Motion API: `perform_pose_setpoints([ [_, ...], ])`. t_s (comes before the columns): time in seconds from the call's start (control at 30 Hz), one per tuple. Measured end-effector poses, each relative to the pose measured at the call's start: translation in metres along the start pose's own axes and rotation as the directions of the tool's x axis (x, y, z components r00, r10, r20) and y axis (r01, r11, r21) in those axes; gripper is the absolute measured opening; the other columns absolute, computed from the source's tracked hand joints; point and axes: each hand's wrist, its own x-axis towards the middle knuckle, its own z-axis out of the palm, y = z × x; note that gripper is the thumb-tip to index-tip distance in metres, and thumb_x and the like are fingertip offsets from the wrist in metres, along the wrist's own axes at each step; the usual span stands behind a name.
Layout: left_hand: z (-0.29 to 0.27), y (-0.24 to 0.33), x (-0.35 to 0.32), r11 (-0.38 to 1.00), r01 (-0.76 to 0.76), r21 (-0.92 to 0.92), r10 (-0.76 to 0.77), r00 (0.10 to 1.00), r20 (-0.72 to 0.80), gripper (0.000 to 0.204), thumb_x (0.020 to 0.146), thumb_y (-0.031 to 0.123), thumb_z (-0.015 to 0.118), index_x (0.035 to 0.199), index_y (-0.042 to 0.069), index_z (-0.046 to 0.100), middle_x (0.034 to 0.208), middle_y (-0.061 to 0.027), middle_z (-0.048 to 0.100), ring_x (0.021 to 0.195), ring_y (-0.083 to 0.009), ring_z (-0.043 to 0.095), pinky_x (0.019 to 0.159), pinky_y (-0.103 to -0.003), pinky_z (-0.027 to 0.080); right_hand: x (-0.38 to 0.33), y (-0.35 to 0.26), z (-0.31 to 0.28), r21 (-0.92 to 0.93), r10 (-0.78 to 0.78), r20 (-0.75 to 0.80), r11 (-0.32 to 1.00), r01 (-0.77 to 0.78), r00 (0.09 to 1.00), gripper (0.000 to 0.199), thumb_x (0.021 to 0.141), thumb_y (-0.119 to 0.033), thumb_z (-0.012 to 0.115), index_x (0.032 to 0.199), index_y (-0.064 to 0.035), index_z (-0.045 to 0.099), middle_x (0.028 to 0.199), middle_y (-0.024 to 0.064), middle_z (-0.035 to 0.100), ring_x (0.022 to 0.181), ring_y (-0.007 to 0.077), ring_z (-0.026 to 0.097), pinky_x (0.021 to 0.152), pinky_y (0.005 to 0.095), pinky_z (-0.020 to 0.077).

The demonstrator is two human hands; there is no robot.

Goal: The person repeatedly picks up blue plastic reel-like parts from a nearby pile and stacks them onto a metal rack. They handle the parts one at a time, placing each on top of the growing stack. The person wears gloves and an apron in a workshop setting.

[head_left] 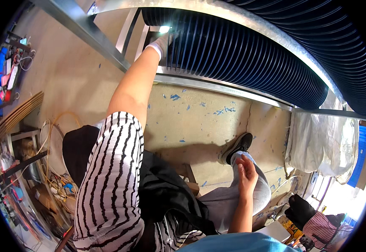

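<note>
My left arm, in a black-and-white striped sleeve, reaches up to a long roller of dark blue, closely spaced discs (229, 52). A pale glove covers my left hand (163, 44), which is at the roller's left end; its fingers are hidden in shadow among the discs. Right beside it shines a small, bright white light (165, 29), whose source I cannot make out. Bare and loosely bent, my right hand (247, 174) is over my knee in grey trousers (260, 185), with nothing visible in it.
A metal frame (225, 87) carries the roller, and a second ribbed roller (317, 25) lies beyond. Blue flakes (225, 110) are scattered on the concrete floor. Flat brown boards (17, 117) and tangled cables (61, 180) are at left. A whitish plastic sheet (321, 145) hangs at right.
</note>
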Motion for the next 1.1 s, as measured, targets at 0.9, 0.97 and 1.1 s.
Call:
perform_pose_setpoints([
  [0.9,0.171,0.046,-0.322,0.304,0.433,-0.848,-0.498,0.832,0.246,0.060,0.096,0.050,0.036,0.143,0.012,0.037,0.152,-0.0057,0.031,0.138,-0.0222,0.030,0.113,-0.038,0.021,-0.071,0.036,-0.027,-0.028,-0.218,-0.358,0.974,0.223,0.908,0.029,0.085,-0.020,0.061,0.112,-0.0096,0.063,0.103,0.0118,0.068,0.097,0.0293,0.064,0.084,0.0381,0.0503],
  [0.97,0.186,0.061,-0.352,0.434,0.562,-0.705,-0.557,0.782,0.280,0.070,0.093,0.055,0.041,0.148,0.013,0.029,0.155,-0.0058,0.026,0.143,-0.0278,0.021,0.114,-0.042,0.016,-0.094,0.035,-0.046,0.004,-0.270,-0.435,0.953,0.301,0.859,0.028,0.085,-0.018,0.061,0.112,-0.0095,0.063,0.104,0.0115,0.068,0.098,0.0290,0.064,0.086,0.0375,0.0494],
  [1.1,0.225,0.055,-0.362,0.738,0.632,-0.238,-0.472,0.735,0.487,0.071,0.094,0.054,0.040,0.149,0.012,0.026,0.155,-0.0092,0.023,0.144,-0.0302,0.018,0.115,-0.044,0.011,-0.187,0.079,-0.114,0.037,-0.187,-0.760,0.943,0.330,0.622,0.026,0.086,-0.007,0.059,0.111,-0.0074,0.064,0.103,0.0112,0.068,0.097,0.0220,0.065,0.085,0.0326,0.0498],
])
